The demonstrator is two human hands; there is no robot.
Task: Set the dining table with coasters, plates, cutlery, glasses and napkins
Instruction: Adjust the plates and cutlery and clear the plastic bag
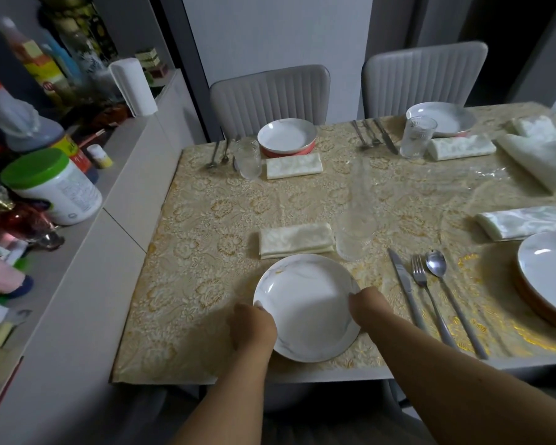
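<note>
Gripped at opposite rims by left hand (252, 326) and right hand (368, 308), round white marbled ceramic plate (305, 305) at near edge of gold floral tablecloth (206, 220), just below folded cream napkin (296, 240) — judged rigid, glazed-slippery, breakable — best held by rim.

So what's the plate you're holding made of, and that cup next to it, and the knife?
The plate looks like glazed ceramic: glossy white, faint grey marbling, thin gold rim. The tumbler seems to be clear glass, since the tablecloth shows through it. The knife looks like polished steel, silvery and reflecting light.
</note>
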